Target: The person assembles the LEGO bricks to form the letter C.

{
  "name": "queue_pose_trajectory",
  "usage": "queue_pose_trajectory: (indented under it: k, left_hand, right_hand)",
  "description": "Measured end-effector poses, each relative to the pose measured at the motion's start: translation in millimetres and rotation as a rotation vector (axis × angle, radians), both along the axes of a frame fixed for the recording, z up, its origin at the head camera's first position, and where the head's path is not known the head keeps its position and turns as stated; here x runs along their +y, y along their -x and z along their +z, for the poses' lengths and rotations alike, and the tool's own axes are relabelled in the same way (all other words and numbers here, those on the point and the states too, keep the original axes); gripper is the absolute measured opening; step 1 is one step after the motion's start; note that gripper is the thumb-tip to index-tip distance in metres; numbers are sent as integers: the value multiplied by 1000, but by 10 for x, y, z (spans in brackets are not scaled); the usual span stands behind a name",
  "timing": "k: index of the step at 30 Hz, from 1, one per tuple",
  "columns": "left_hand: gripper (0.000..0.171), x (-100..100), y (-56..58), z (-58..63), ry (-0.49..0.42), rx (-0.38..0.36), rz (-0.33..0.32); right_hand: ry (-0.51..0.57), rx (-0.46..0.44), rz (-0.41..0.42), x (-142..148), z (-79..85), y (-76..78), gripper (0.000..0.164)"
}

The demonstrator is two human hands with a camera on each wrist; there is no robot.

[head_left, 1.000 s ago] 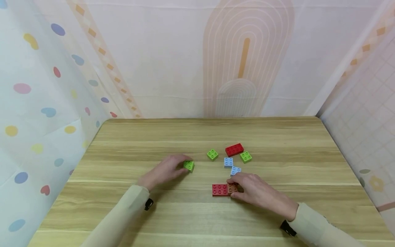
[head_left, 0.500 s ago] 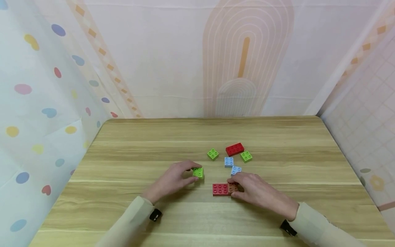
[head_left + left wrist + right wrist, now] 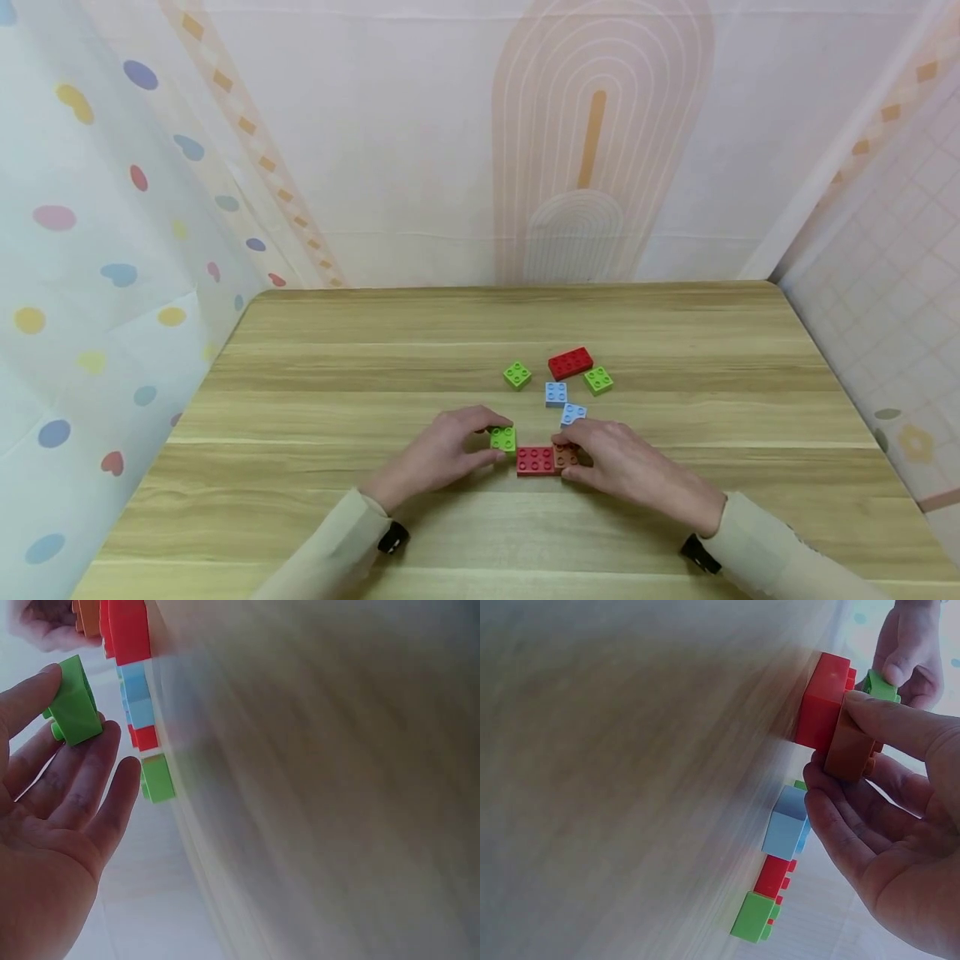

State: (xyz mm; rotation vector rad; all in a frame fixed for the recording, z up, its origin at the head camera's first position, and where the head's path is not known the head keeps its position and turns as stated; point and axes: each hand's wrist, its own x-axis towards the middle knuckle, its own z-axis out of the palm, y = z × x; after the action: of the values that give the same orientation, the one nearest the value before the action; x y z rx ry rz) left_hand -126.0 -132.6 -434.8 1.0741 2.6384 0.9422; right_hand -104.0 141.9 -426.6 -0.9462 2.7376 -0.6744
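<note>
My left hand (image 3: pixel 442 450) pinches a green two-by-two toy building brick (image 3: pixel 503 440) between thumb and fingers. In the left wrist view this green brick (image 3: pixel 77 705) is tilted, its hollow underside partly showing. Just to its right lies a long red brick (image 3: pixel 535 461), studs up. My right hand (image 3: pixel 626 465) grips an orange-brown brick (image 3: pixel 564 456) at the red brick's right end. Seen from the right wrist, the orange-brown brick (image 3: pixel 847 746) sits against the red one and partly over it, sticking out past its end. Fingers hide part of it.
Behind the hands lie two light blue bricks (image 3: pixel 556 394), another red brick (image 3: pixel 570 362), a green brick (image 3: pixel 517 375) on the left and a green brick (image 3: pixel 597 381) on the right. The wooden table (image 3: pixel 360 333) meets a patterned cloth (image 3: pixel 420 167) at the back.
My left hand has carried the green brick rightward and toward me, up to the left end of the red brick. The right hand keeps its place on the orange-brown brick.
</note>
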Motion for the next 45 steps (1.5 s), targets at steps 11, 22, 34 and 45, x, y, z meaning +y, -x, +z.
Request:
queue_pose_trajectory:
  k: [11,22,34,45]
  left_hand:
    - [41,77,-51,28,28,-70,-6]
    - [40,148,-65,9,98,-73,-13]
    - [35,207,-59,29,171,5,-55]
    - [32,240,-93,36,221,84,-48]
  right_hand:
    - [3,2,2,3,1,1,38]
    - [16,16,8,1,-6,0,38]
    - [32,6,19,1,-8,12,37]
    - [18,-13,14,-6,6,16,36]
